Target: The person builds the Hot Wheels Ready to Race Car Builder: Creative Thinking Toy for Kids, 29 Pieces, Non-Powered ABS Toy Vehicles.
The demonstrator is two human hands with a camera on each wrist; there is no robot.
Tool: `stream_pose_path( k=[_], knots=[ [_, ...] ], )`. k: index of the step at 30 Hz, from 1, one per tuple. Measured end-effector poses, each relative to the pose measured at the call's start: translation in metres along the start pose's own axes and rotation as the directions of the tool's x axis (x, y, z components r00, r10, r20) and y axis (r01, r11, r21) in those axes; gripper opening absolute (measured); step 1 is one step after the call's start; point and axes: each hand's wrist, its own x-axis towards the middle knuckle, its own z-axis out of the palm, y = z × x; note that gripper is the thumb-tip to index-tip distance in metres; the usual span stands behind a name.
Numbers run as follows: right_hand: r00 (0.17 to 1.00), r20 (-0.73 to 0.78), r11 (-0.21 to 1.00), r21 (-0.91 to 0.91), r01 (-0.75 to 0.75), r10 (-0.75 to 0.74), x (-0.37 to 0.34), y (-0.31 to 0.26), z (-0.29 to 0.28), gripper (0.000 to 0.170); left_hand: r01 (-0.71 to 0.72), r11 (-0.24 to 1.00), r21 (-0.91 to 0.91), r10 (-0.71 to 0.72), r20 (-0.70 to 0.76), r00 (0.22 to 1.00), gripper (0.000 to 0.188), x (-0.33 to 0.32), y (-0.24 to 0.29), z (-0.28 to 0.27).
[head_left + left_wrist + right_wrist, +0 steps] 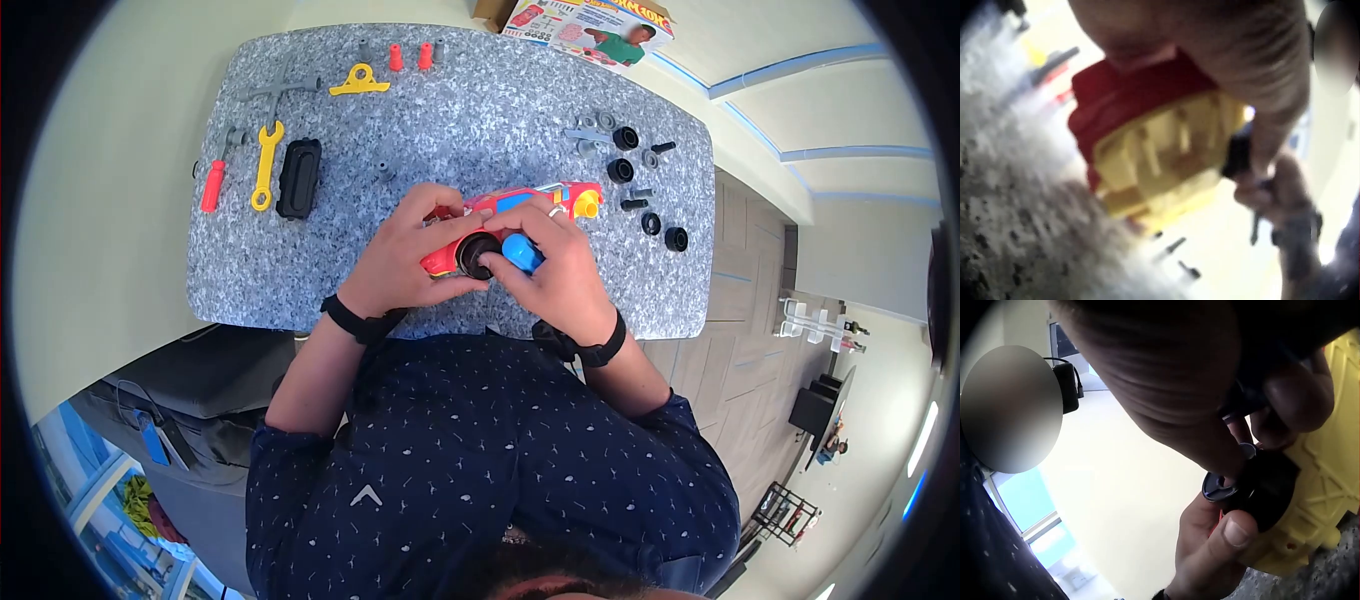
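Observation:
A red toy car with a yellow underside is held on its side over the table's near edge. My left hand grips the car body around its end, its thumb against a black wheel. On the right, my right hand holds a blue, round-ended handle between thumb and fingers; the rest of that piece is hidden. In the right wrist view, the right thumb presses at the hub of the black wheel. The left wrist view shows the red body under the left hand.
On the left lie a yellow wrench, a red-handled hammer, a black tray and a grey cross-shaped tool. Loose black wheels and bolts lie right. A yellow bracket and printed carton are farther back.

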Motion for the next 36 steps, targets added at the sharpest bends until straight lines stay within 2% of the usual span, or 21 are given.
stream_pose_path(
  k=[2,5,8,11,14,20,23,26,29,30,33,36],
  knots=[
    [1.0,0.004,1.0,0.011,0.015,-0.015,-0.003,0.007,0.002,0.035,0.006,1.0,-0.013,-0.006,-0.006,1.0,0.085,0.001,0.002,0.001],
    [0.997,0.038,0.998,-0.001,-0.064,0.064,-0.007,0.006,0.004,0.036,0.005,1.0,-0.008,-0.005,-0.015,1.0,0.086,0.0,-0.001,0.002],
    [0.999,0.042,0.996,0.087,0.005,-0.009,-0.003,-0.005,-0.001,0.038,-0.008,1.0,0.009,0.008,-0.029,1.0,0.084,-0.002,-0.004,0.004],
    [0.995,0.041,0.995,0.056,0.087,-0.09,-0.009,0.014,0.001,0.04,-0.002,1.0,-0.009,0.001,-0.033,0.999,0.082,-0.001,-0.003,0.003],
    [0.998,0.014,0.998,0.004,0.064,-0.064,-0.013,0.014,0.006,0.04,0.028,1.0,-0.012,-0.029,-0.057,0.998,0.08,0.001,0.0,0.003],
    [0.995,-0.099,0.985,0.175,-0.003,0.02,-0.024,0.018,-0.007,0.035,0.038,0.999,-0.011,-0.038,-0.008,0.999,0.087,0.002,0.003,0.0],
    [0.913,-0.355,0.977,0.007,-0.213,0.202,-0.042,0.058,-0.036,0.033,0.049,0.999,0.011,-0.049,0.0,0.999,0.091,0.004,0.007,-0.003],
    [0.893,-0.363,0.851,-0.347,-0.394,0.265,-0.053,0.084,-0.073,0.036,0.045,0.999,0.019,-0.045,-0.023,0.999,0.094,0.003,0.003,-0.001],
    [0.875,-0.407,0.767,-0.462,-0.445,0.263,-0.076,0.108,-0.079,0.043,0.055,0.998,0.021,-0.055,-0.026,0.998,0.093,0.003,0.003,0.0],
    [0.864,-0.39,0.744,-0.462,-0.483,0.319,-0.08,0.114,-0.078,0.049,0.059,0.998,0.02,-0.059,-0.025,0.998,0.093,0.003,0.003,0.0],
    [0.854,-0.432,0.739,-0.467,-0.486,0.289,-0.08,0.135,-0.064,0.052,0.062,0.998,0.02,-0.062,-0.022,0.998,0.093,0.002,0.003,0.001],
    [0.88,-0.411,0.733,-0.518,-0.441,0.238,-0.079,0.157,-0.063,0.054,0.051,0.998,0.023,-0.05,-0.019,0.999,0.092,0.003,0.004,0.0]
  ],
)
